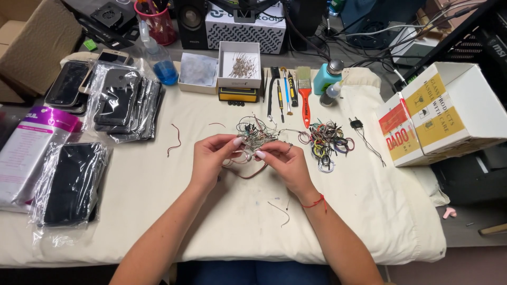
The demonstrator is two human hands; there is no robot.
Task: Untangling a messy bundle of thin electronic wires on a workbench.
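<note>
My left hand (210, 157) and my right hand (284, 162) meet over the middle of a cream cloth (158, 211). Both pinch a tangled bundle of thin wires (252, 135) with small components in it. A reddish-brown wire (252, 173) loops down from the bundle between my fingers. A red string bracelet is tied round my right wrist. A pile of coloured wire coils (326, 142) lies just right of my right hand.
Phones in clear plastic bags (122, 103) and a dark bagged panel (71, 182) lie at the left. Behind the hands are an open white box of components (240, 66), screwdrivers, an orange-handled brush (304, 97) and a blue spray bottle (160, 58). A cardboard box (443, 113) stands at the right.
</note>
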